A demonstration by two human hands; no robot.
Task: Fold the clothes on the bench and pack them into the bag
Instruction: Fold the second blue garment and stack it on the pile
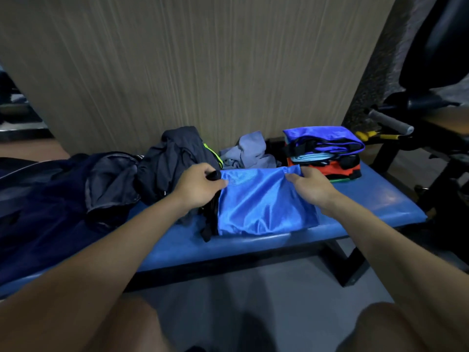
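Note:
A shiny light-blue garment (264, 204) lies on the blue padded bench (375, 201), in the middle. My left hand (200, 186) pinches its far left corner, where black trim shows. My right hand (309, 185) grips its far right corner. Behind my left hand sits a heap of dark grey clothes (175, 158) with a neon-yellow stripe. A crumpled grey-blue garment (251, 151) lies behind the blue one. At the right stands a stack of folded clothes (324, 151), purple-blue on top, orange lower down. A dark navy bag (50, 194) lies at the left end.
A wood-grain wall panel (203, 72) rises right behind the bench. Black gym equipment with a grey foam handle (390, 121) stands to the right. The bench's black metal leg (347, 260) meets the grey floor below. My knees show at the bottom edge.

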